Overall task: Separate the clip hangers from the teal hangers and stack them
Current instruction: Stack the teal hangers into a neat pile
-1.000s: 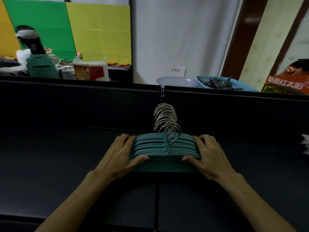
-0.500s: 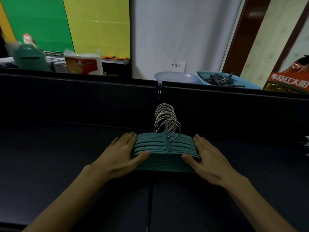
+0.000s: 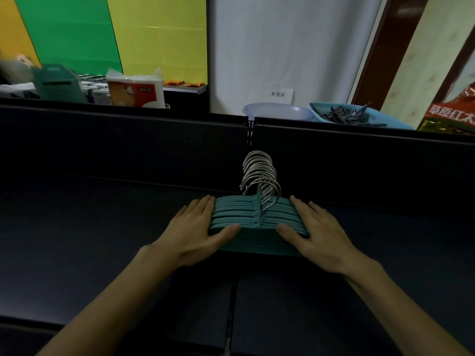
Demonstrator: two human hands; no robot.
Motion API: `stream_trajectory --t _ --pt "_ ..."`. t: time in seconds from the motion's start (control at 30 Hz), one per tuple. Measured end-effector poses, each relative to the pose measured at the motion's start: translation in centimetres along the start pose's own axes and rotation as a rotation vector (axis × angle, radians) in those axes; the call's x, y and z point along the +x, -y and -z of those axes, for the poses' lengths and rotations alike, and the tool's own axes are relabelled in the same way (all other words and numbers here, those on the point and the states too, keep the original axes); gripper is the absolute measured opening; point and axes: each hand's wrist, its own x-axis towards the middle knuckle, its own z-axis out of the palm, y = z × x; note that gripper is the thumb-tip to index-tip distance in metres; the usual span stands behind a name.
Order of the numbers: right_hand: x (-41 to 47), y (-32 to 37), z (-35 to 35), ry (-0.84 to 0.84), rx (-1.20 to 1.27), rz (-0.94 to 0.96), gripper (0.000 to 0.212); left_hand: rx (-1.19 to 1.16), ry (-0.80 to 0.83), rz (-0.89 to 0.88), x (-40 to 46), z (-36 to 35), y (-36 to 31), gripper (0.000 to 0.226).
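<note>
A neat stack of several teal hangers (image 3: pixel 257 219) lies on the dark table (image 3: pixel 102 240), their silver metal hooks (image 3: pixel 259 176) rising toward the back panel. My left hand (image 3: pixel 195 229) presses flat against the stack's left end, fingers straight and the thumb along the front edge. My right hand (image 3: pixel 318 232) mirrors it on the right end, fingers straight, thumb touching the front. No clip hangers show on the table.
A dark partition (image 3: pixel 128 142) walls off the table's far side. Behind it stand a pale basin (image 3: pixel 277 113), a blue basket (image 3: pixel 365 116) of dark clips, an orange-and-white package (image 3: pixel 136 91) and a teal box (image 3: pixel 59 83). A red bag (image 3: pixel 452 111) sits far right.
My fingers straightened from a curled hold to flat against both ends of the stack. The view shifted slightly; the stack stayed in place.
</note>
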Motion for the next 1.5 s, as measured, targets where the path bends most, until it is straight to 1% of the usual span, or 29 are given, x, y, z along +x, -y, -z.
stream_trajectory --t 0.13,0.27,0.33,0.4,0.53,0.6,0.67,0.77,0.97,1.07,1.17,1.27,1.33,1.4,1.43,1.5 --pt "-0.1 0.1 -0.3 -0.04 0.0 0.0 0.106 -0.063 -0.007 0.021 -0.2 -0.1 -0.1 0.115" --pt "-0.4 -0.4 0.1 0.008 0.009 0.02 0.112 -0.091 -0.006 0.051 -0.4 0.0 0.2 0.113" --pt "-0.7 -0.9 0.4 0.04 -0.036 0.018 0.116 -0.076 -0.011 0.053 -0.5 0.2 0.3 0.109" --pt "-1.1 -1.0 0.4 0.029 -0.097 0.0 0.121 -0.068 0.009 0.057 -0.5 0.2 0.1 0.106" --pt "-1.8 0.0 0.1 0.005 -0.134 -0.083 0.131 -0.009 0.111 0.085 -0.3 0.5 -0.6 0.121" --pt "-1.6 0.4 0.0 0.0 -0.154 -0.106 0.133 -0.003 0.108 0.091 -0.2 0.3 -0.7 0.123" --pt "-1.2 0.3 0.0 -0.004 -0.171 -0.104 0.131 -0.009 0.06 0.093 -0.1 0.0 -0.7 0.119" --pt "-0.8 0.2 0.0 -0.008 -0.133 -0.095 0.126 -0.005 0.02 0.074 0.0 -0.2 -0.5 0.114" --pt "-0.6 0.1 -0.2 -0.016 -0.189 -0.102 0.126 0.012 0.003 0.08 0.2 0.0 -1.0 0.101" --pt "-0.9 0.5 0.0 -0.021 -0.115 -0.08 0.125 0.02 -0.005 0.076 0.3 0.1 -1.1 0.102" --pt "-1.0 0.5 -0.1 -0.008 -0.077 -0.059 0.123 0.02 -0.006 0.076 0.4 -0.1 -1.1 0.091" --pt "-0.8 0.4 0.0 -0.002 -0.097 -0.06 0.122 -0.006 -0.026 0.076 0.7 -0.2 -1.0 0.085" --pt "-0.7 0.0 0.3 0.034 -0.142 -0.062 0.121 -0.01 -0.045 0.061 0.7 -0.1 -0.8 0.081" --pt "-0.7 -0.3 0.7 0.056 -0.232 -0.055 0.119 0.009 -0.043 0.04 0.6 -0.1 -0.4 0.085" --pt "-0.7 -0.4 0.8 0.045 -0.285 -0.043 0.118 0.026 -0.036 0.031 0.5 -0.1 -0.1 0.092" --pt "-0.5 -0.5 0.9 0.008 -0.384 -0.017 0.119 0.011 -0.031 0.017 0.4 -0.2 0.4 0.113"
